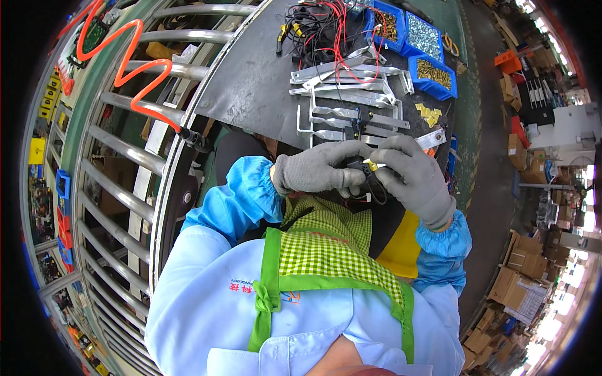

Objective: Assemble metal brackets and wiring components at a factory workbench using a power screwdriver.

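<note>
Shirt (pixel 207 288), black part (pixel 361 168) between hands (pixel 323 168) (pixel 411 172)

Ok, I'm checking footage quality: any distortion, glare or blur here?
Head view: the green rail bends strongly toward the left rim; head view: lights along the right are blown out; head view: left hand and right hand look fairly sharp.

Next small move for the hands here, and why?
I'd probably have the right hand press the small yellow piece against the black part: the left hand pinches that part, and the right fingertips are at the yellow piece. Whether it's attached, I can't tell.
</note>
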The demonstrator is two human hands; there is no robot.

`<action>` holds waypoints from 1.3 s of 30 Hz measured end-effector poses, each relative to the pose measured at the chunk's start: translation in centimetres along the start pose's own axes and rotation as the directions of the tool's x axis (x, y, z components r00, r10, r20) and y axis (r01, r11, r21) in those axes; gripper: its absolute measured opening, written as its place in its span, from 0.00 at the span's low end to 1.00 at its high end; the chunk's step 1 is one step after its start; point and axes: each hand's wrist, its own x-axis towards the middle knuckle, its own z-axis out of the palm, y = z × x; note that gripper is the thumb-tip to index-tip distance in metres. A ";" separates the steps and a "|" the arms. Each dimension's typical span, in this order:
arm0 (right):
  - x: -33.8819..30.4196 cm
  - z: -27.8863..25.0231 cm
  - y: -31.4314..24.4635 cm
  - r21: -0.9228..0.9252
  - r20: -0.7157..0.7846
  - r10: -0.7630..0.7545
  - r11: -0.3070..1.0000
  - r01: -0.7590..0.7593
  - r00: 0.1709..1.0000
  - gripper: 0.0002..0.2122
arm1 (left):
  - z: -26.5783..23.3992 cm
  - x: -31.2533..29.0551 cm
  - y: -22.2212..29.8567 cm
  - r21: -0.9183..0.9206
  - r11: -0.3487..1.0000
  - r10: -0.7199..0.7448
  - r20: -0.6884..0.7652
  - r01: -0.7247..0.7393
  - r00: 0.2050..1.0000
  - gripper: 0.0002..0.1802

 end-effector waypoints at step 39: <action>11.7 -4.0 31.1 -0.274 -0.322 0.511 0.756 -0.595 0.797 0.15 | -4.9 5.9 -3.2 -0.108 0.994 -0.031 -0.241 0.005 0.970 0.18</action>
